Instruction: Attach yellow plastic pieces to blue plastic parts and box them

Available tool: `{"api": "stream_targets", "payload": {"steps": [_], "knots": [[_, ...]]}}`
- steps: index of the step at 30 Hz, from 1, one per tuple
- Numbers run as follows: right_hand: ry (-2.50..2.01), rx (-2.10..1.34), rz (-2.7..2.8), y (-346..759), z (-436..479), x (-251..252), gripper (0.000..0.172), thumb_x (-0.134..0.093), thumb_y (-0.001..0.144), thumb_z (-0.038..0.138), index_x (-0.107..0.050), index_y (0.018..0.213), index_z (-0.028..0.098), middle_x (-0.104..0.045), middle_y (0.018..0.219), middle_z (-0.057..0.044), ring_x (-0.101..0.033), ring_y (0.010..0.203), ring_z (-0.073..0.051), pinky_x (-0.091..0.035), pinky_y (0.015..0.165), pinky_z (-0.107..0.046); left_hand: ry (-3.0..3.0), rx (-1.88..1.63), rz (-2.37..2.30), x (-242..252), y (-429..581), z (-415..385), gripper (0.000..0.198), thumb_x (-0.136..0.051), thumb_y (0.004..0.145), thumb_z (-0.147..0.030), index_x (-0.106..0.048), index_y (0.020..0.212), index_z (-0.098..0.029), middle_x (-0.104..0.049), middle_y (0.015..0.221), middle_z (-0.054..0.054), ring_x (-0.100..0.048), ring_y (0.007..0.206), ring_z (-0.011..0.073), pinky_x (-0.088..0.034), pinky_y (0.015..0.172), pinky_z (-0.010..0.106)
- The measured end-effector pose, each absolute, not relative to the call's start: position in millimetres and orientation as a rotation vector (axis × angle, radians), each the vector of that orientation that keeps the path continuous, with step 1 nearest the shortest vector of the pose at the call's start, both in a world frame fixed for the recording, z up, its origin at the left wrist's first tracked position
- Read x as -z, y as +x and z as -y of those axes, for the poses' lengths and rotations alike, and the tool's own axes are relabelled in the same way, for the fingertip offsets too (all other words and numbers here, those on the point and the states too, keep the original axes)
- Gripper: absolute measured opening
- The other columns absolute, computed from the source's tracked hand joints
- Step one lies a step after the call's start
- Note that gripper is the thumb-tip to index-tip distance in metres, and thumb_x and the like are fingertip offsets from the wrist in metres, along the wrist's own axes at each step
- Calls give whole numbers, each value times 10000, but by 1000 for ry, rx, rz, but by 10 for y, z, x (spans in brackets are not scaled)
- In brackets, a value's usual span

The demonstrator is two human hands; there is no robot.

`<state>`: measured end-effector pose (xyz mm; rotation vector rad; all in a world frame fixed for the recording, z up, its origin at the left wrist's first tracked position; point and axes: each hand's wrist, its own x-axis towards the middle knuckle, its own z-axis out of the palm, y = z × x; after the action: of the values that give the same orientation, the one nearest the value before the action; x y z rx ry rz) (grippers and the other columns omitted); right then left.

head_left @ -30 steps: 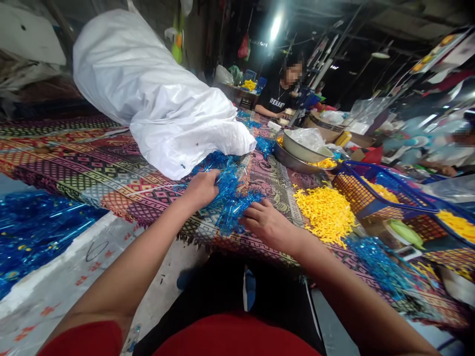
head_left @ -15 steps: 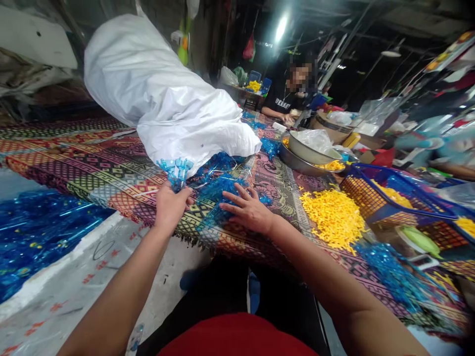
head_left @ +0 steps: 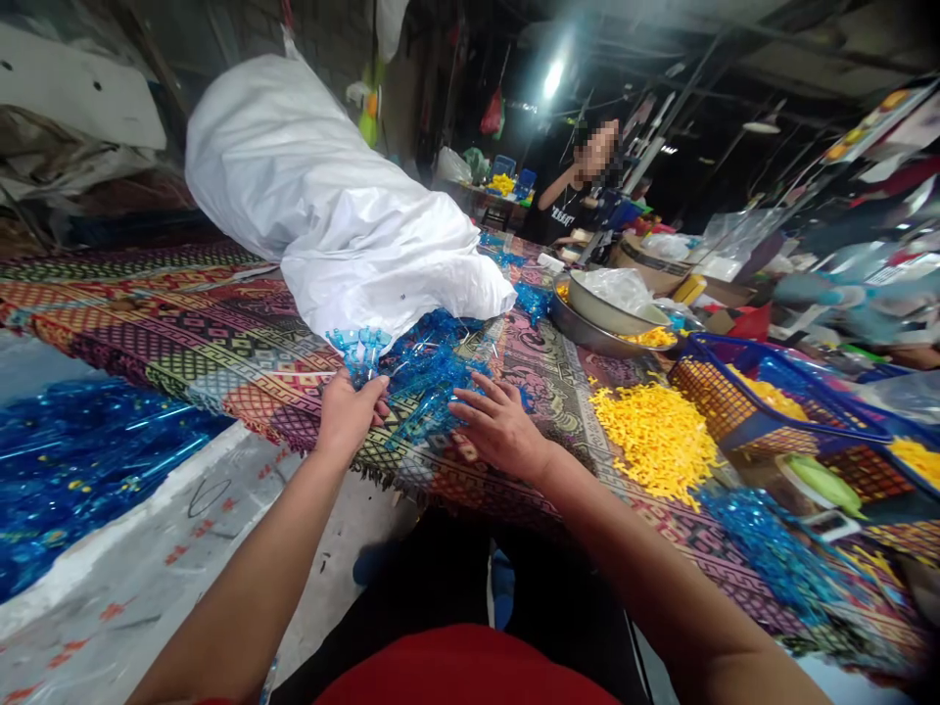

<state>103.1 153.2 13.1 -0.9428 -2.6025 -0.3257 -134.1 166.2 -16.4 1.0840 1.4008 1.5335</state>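
Observation:
Pinched between the thumb and fingers of my left hand (head_left: 347, 416) is a small bunch of clear blue plastic pieces (head_left: 361, 343) with slim stems, their wider ends pointing away from me. My right hand (head_left: 503, 429) lies palm down with fingers spread at the near right side of a loose pile of blue plastic pieces (head_left: 422, 382). Whether its fingertips touch the pile I cannot tell. Behind the pile, a large white sack (head_left: 367, 215) lies on its side, its mouth toward me and blue pieces at the opening. Everything rests on a patterned cloth (head_left: 242, 343).
To the right are a heap of small yellow pieces (head_left: 653, 441), nested metal bowls (head_left: 587, 328), blue baskets (head_left: 778, 431) and another blue heap (head_left: 771, 548). A white-edged container (head_left: 147, 514) of blue pieces stands low at left. A person (head_left: 562, 211) sits across the table.
My left hand has shifted slightly right with the bunch still in it. My right hand has drawn a little toward me. The person opposite has raised an arm.

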Motion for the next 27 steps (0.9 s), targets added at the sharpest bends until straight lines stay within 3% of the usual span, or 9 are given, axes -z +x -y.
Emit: {"api": "stream_targets", "payload": {"steps": [4, 10, 14, 18, 23, 27], "knots": [[-1121, 259, 2447, 774, -1954, -322, 275, -433, 901, 313, -623, 1064, 198, -664, 1040, -73, -505, 1083, -223, -320, 899, -362, 959, -1646, -1359, 161, -1327, -1669, 246, -612, 677, -351, -479, 768, -165, -544, 569, -36, -529, 375, 109, -364, 285, 176], [-1391, 199, 2669, 276, -2756, -427, 268, -420, 887, 285, -664, 971, 212, -649, 1013, -93, -543, 971, -233, -388, 810, -335, 918, -1677, -1347, 182, -1365, -1671, 252, -614, 690, -360, -472, 776, -171, -531, 565, -46, -529, 375, 106, -372, 293, 178], [-1370, 156, 2679, 44, -3062, -339, 300, -467, 861, 315, -594, 1116, 223, -610, 1102, -101, -536, 1011, -244, -407, 800, -329, 919, -1660, -1351, 191, -1377, -1678, 248, -598, 709, -377, -486, 780, -167, -536, 583, -36, -533, 392, 104, -377, 298, 178], [-1271, 58, 2720, -128, -3248, -247, 499, -590, 778, 379, -504, 1237, 202, -632, 1082, -86, -559, 992, -233, -417, 779, -288, 925, -1659, -1361, 219, -1385, -1686, 256, -589, 723, -397, -505, 794, -166, -549, 582, -30, -530, 398, 99, -387, 312, 177], [-1158, -3, 2780, -195, -3330, -228, 237, -636, 733, 243, -683, 950, 160, -676, 955, -70, -587, 920, -202, -402, 787, -254, 937, -1628, -1393, 222, -1403, -1681, 234, -585, 724, -391, -513, 772, -174, -546, 545, -34, -522, 388, 106, -389, 319, 187], [-1117, -25, 2800, -33, -3286, -369, 144, -631, 712, 173, -717, 825, 151, -688, 815, -44, -601, 827, -169, -405, 745, -233, 953, -1609, -1414, 210, -1410, -1672, 217, -579, 727, -384, -513, 760, -180, -532, 506, -40, -506, 371, 112, -385, 322, 197]]}}
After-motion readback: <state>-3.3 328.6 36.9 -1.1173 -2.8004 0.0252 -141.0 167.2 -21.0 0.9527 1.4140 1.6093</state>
